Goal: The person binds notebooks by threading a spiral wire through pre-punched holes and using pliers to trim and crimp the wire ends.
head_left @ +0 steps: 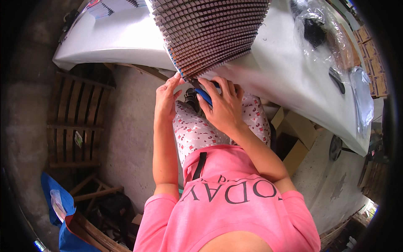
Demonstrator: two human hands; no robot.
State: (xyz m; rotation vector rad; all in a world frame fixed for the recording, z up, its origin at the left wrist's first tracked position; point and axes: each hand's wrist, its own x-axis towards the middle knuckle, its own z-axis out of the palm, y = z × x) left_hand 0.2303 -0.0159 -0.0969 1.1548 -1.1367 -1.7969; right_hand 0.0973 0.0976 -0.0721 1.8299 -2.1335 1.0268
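A mat of small brownish tile-like pieces in rows (210,33) lies on the white-covered table, its near corner jutting over the edge toward me. My left hand (167,98) is at the left side of that corner, thumb and fingertips pinched together on its edge. Wrapped in my right hand (226,103) is a hand tool with blue handles (204,96), which looks like pliers or cutters. Its dark head reaches the mat's corner, between my two hands. The jaws are too small and shaded to make out.
White sheeting covers the table (113,40). On its right lie a clear plastic bag (304,25) with dark contents and a black-handled item (337,82). Dark strips (100,8) lie far left. A cardboard box (296,130), slatted wood (75,122) and a blue bag (52,197) stand around me.
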